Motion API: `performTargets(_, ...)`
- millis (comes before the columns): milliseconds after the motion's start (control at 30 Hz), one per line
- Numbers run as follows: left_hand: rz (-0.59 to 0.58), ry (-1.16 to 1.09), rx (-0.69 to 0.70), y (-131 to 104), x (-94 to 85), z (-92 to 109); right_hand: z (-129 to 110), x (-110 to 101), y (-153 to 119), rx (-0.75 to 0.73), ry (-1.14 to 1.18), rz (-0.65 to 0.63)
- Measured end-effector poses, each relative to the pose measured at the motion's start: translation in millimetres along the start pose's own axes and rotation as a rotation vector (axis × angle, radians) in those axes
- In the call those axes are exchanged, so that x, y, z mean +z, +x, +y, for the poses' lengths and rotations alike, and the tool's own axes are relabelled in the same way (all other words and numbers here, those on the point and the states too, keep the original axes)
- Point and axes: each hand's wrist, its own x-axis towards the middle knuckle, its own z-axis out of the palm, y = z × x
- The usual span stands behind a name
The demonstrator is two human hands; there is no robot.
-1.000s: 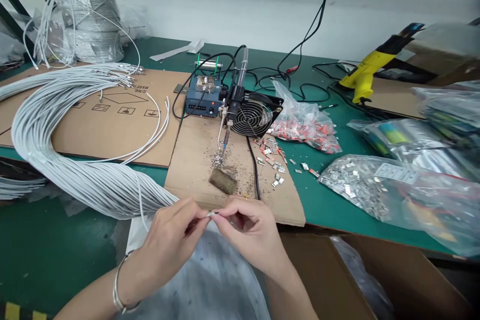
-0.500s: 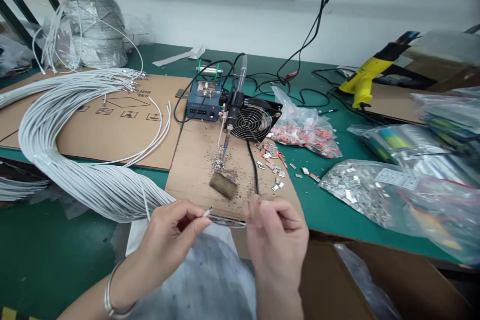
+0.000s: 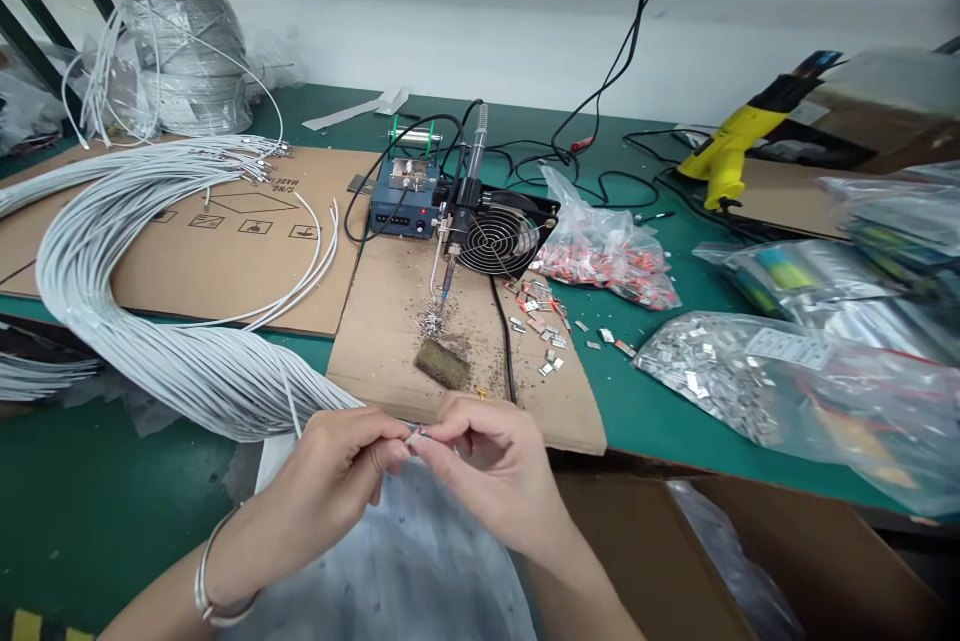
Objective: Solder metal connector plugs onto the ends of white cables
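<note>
My left hand is closed, with thumb and forefinger pinching the end of a thin white cable. Thumb and forefinger of my right hand close on the fine wires at that same end. The fingertips of both hands nearly touch, and they cover most of the cable end. A speck of red shows between them. Just to the left lies a thick bundle of white cables, reaching up to my left hand.
Beyond my hands, a soldering iron stands in its holder over a brown sponge, beside a blue soldering station and a black fan. Small metal connectors lie scattered on the cardboard. A bag of metal parts is at right.
My right hand has moved left from beside the cable end and now pinches its wires. The left hand keeps its hold in nearly the same place.
</note>
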Motion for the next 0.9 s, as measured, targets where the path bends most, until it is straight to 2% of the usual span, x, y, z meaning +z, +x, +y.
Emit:
performTargets(133,0.028,-0.247,-0.145,5,7.2,-2,13,26,-3,0.000,0.308,0.216)
performTargets(200,0.055,-0.339,-0.181,6,10.2,-3,18,34,-4,-0.033,0.425,0.272)
performTargets(267,0.052,-0.429,-0.220,5,10.0,-4,21,30,-4,-0.086,0.526,0.334)
performTargets(333,0.045,-0.527,-0.257,3,6.1,-8,24,10,-5,-0.110,0.544,0.401)
performTargets(400,0.010,-0.638,-0.287,4,-0.6,-14,25,-23,-6,-0.061,0.351,0.426)
performTargets(533,-0.160,-0.896,-0.396,13,-13.7,-24,25,-102,3,0.105,-0.696,0.393)
performTargets(567,-0.192,-0.941,-0.424,16,-16.1,-25,26,-120,10,0.136,-0.821,0.390)
performTargets(633,-0.238,-0.958,-0.447,21,-20.0,-26,28,-148,27,0.180,-0.964,0.356)
performTargets(700,-0.254,-0.878,-0.436,27,-23.5,-27,34,-168,47,0.225,-1.055,0.300)
performTargets(800,-0.257,-0.740,-0.423,34,-28.5,-31,48,-184,70,0.291,-1.167,0.237)
performTargets(900,-0.242,-0.644,-0.425,44,-32.5,-34,61,-190,81,0.314,-1.248,0.165)
